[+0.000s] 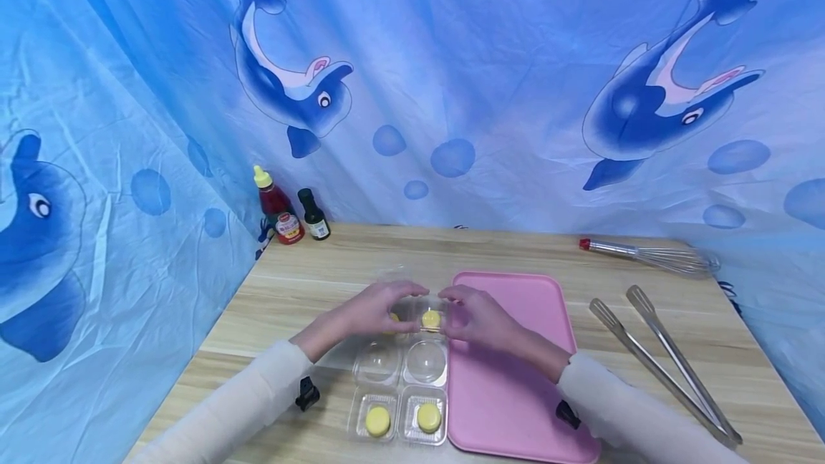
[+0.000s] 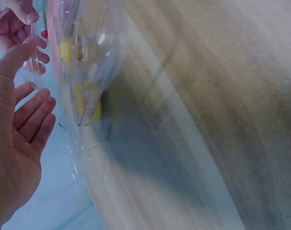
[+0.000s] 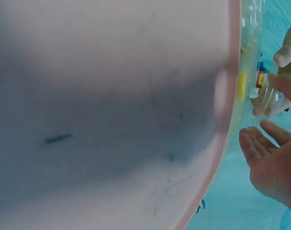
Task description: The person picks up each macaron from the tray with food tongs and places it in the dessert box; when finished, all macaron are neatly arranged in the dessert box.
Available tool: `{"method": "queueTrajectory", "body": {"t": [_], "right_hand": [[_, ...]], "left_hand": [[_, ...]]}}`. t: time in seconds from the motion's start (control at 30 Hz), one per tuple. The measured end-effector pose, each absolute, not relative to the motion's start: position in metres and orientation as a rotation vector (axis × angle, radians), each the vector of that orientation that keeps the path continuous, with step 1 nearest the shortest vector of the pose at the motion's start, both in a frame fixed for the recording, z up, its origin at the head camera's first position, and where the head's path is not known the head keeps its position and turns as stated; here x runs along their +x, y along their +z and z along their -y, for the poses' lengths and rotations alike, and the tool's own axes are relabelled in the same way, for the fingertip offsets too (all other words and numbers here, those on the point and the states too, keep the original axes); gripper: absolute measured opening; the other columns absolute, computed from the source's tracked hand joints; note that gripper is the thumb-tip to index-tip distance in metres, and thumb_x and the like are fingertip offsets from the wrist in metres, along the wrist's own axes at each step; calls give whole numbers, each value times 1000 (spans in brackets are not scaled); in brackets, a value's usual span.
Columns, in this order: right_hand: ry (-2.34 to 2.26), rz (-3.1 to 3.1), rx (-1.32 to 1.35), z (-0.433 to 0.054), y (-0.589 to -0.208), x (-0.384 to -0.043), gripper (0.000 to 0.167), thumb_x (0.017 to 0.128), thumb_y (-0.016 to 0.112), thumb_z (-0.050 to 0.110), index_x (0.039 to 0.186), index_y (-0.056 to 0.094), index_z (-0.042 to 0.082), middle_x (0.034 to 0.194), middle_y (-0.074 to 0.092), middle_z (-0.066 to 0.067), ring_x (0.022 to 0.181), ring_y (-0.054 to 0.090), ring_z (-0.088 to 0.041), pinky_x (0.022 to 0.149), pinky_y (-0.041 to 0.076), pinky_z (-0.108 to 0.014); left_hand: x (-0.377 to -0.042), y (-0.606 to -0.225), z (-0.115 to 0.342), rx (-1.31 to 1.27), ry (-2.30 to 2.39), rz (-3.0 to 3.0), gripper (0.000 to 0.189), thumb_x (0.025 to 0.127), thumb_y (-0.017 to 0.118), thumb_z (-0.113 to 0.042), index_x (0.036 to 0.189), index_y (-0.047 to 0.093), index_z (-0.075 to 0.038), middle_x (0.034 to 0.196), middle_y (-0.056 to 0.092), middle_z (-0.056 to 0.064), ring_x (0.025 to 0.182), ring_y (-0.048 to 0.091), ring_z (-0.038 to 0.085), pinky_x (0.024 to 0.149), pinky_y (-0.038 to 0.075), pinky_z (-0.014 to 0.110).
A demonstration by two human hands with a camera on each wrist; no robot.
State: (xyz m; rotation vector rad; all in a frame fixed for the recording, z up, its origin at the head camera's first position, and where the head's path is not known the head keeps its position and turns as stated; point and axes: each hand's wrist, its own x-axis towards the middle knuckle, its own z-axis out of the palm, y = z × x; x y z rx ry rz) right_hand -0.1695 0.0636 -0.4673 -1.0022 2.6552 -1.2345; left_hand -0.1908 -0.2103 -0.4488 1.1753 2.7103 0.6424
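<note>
My left hand [image 1: 389, 306] and right hand [image 1: 480, 317] face each other over the far end of a group of clear plastic boxes. Between them they hold a clear plastic lid [image 3: 270, 98], pinched at its sides by thumbs and fingers. Below it in the head view is a round yellow piece [image 1: 431, 319]; another is partly hidden by the left hand. Two clear domes [image 1: 425, 361] lie nearer the front. In front of these, square compartments hold a left yellow piece [image 1: 377, 421] and a right yellow piece [image 1: 428, 417].
A pink tray [image 1: 515, 392] lies against the boxes, under my right forearm. Farther right are metal tongs [image 1: 670, 356] and a whisk [image 1: 651, 256]. A red sauce bottle [image 1: 280, 210] and a dark bottle [image 1: 314, 215] stand at the back left corner, by the dolphin-printed curtain [image 1: 412, 92].
</note>
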Motion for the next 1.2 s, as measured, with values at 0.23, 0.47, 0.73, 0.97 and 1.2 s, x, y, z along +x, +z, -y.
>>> {"method": "queueTrajectory", "body": {"t": [0.23,0.47,0.73,0.97,1.2], "right_hand": [[-1164,-2699,-939,-59,-471,-167,62,83,91,11,137,64,-2,130,69,-15,120,66,-32,106,55,-52],[-1127,-2729,-912,-57,-473,-166,65,80,93,11,138,64,-1,128,69,-13,113,67,-28,100,58,-48],[-1108,-2758,-895,-56,-476,-169,66,80,92,13,138,64,0,126,69,-11,107,66,-25,96,59,-46],[-1118,-2769,-937,-55,-476,-169,65,80,92,10,137,64,-2,135,67,-16,121,66,-34,107,55,-52],[-1096,-2766,-928,-54,-473,-166,65,79,93,10,136,64,-3,133,68,-16,116,66,-31,103,57,-51]], "left_hand": [[-188,-454,208,1138,525,-2735,74,93,82,-45,155,54,-15,153,59,4,126,64,16,111,53,38],[-188,-457,206,1141,453,-2759,73,93,81,-46,155,54,-17,155,58,3,137,58,21,117,47,42],[-189,-457,205,1172,432,-2781,74,94,81,-45,156,52,-18,155,57,3,137,58,23,118,46,43],[-187,-456,205,1162,428,-2792,74,94,79,-48,156,52,-18,155,58,4,137,58,24,118,45,47],[-185,-454,205,1187,407,-2793,73,95,79,-47,155,53,-16,154,58,6,137,58,26,117,46,48]]}}
